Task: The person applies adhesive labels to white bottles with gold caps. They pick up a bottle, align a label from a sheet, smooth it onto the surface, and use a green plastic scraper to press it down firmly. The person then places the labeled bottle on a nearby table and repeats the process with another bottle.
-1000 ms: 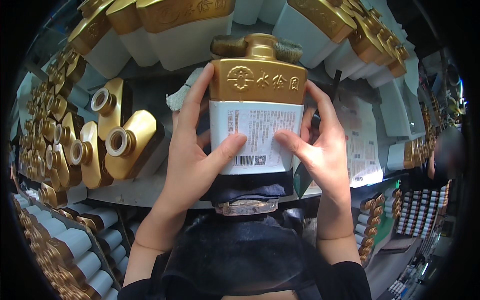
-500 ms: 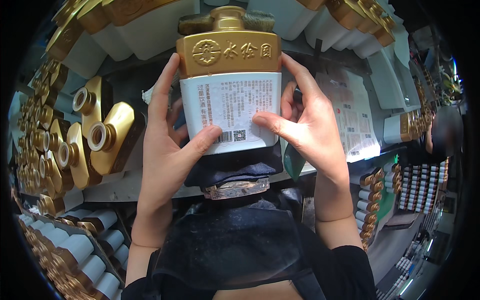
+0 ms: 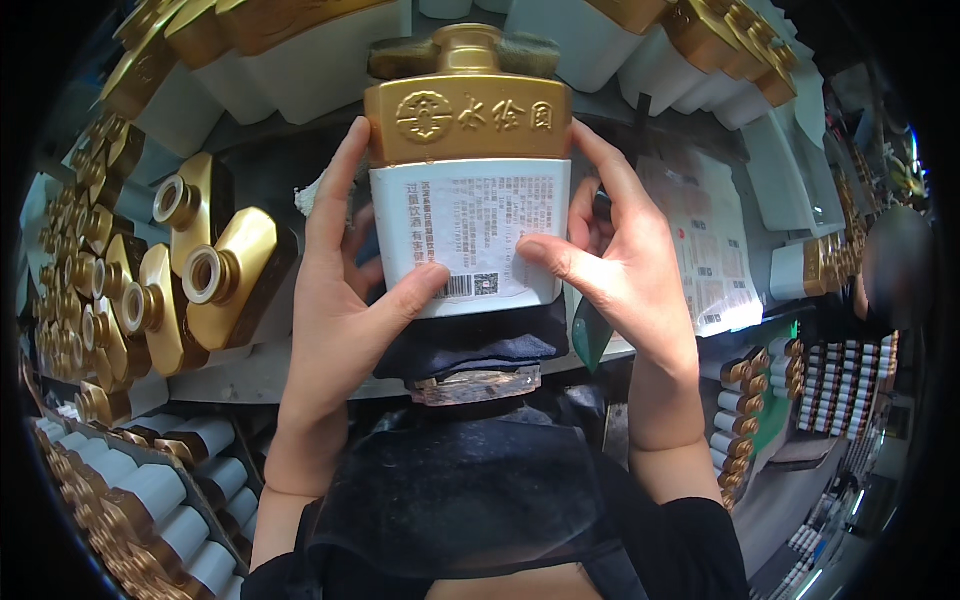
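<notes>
A flat-sided bottle [image 3: 470,120] with a gold shoulder and neck and a white lower body stands out in front of me, neck pointing away. A printed label [image 3: 485,215] covers its white face. My left hand [image 3: 335,285] grips the bottle's left side, its thumb pressing near the label's lower left. On the other side my right hand [image 3: 635,265] clasps the bottle, with its thumb on the label's right part. Below the bottle's base lies a dark blue cloth [image 3: 470,345], above a clear block [image 3: 475,385]. Some fingers are hidden behind the bottle.
A sheet of labels [image 3: 705,255] lies on the right of the bench, near a green pointed piece [image 3: 590,335]. Several gold-topped bottles [image 3: 230,275] crowd the left, with more [image 3: 150,495] below. A brown pad [image 3: 530,55] shows behind the bottle's neck.
The whole view has shifted slightly, so bottle, hands and bench sit a little lower and farther right. Both hands keep nearly the same hold on the bottle.
</notes>
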The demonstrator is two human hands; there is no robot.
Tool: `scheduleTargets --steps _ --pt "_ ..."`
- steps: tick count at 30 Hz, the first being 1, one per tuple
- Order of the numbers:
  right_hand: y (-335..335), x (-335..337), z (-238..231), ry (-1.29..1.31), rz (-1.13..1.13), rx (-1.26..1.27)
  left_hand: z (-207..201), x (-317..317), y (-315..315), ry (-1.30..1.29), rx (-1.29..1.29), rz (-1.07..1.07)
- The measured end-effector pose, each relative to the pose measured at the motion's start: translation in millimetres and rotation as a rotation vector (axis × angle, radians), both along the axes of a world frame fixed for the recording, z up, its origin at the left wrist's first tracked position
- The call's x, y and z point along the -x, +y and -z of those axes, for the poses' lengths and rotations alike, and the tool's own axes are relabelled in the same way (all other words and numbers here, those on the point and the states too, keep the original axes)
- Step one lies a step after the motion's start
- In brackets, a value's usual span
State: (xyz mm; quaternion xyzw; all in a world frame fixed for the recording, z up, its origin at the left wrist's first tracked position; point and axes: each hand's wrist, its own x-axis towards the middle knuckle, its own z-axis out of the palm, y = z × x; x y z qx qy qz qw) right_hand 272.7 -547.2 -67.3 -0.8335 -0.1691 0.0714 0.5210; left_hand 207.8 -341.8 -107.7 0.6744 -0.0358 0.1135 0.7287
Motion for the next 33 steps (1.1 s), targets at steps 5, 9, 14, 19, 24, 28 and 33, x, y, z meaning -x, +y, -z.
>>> scheduleTargets --steps 5,9,14,19,24,28,33 --pt "-1.5 -3.7 6.1 -0.091 -0.006 0.021 -0.6 -0.6 0.4 0.003 0.029 0.024" --pt "-0.7 -3.8 7.4 -0.095 -0.005 0.023 -0.1 0.2 0.6 0.003 0.039 0.025" --pt "0.9 -1.2 3.6 -0.068 -0.006 -0.004 0.4 -0.1 2.7 0.0 0.045 0.032" --pt "-0.8 -1.9 3.8 -0.005 -0.022 -0.07 -0.3 0.7 1.6 -0.001 0.096 0.045" --pt "-1.9 -1.2 5.8 -0.032 -0.018 -0.035 -1.7 0.1 -0.7 -0.005 0.043 0.008" --pt "-2.1 -1.4 7.9 -0.018 -0.024 -0.059 -0.4 0.0 -0.7 -0.001 0.04 -0.004" --pt "-3.8 -3.3 5.5 -0.015 -0.031 -0.065 -1.2 0.9 0.1 0.041 0.067 0.012"
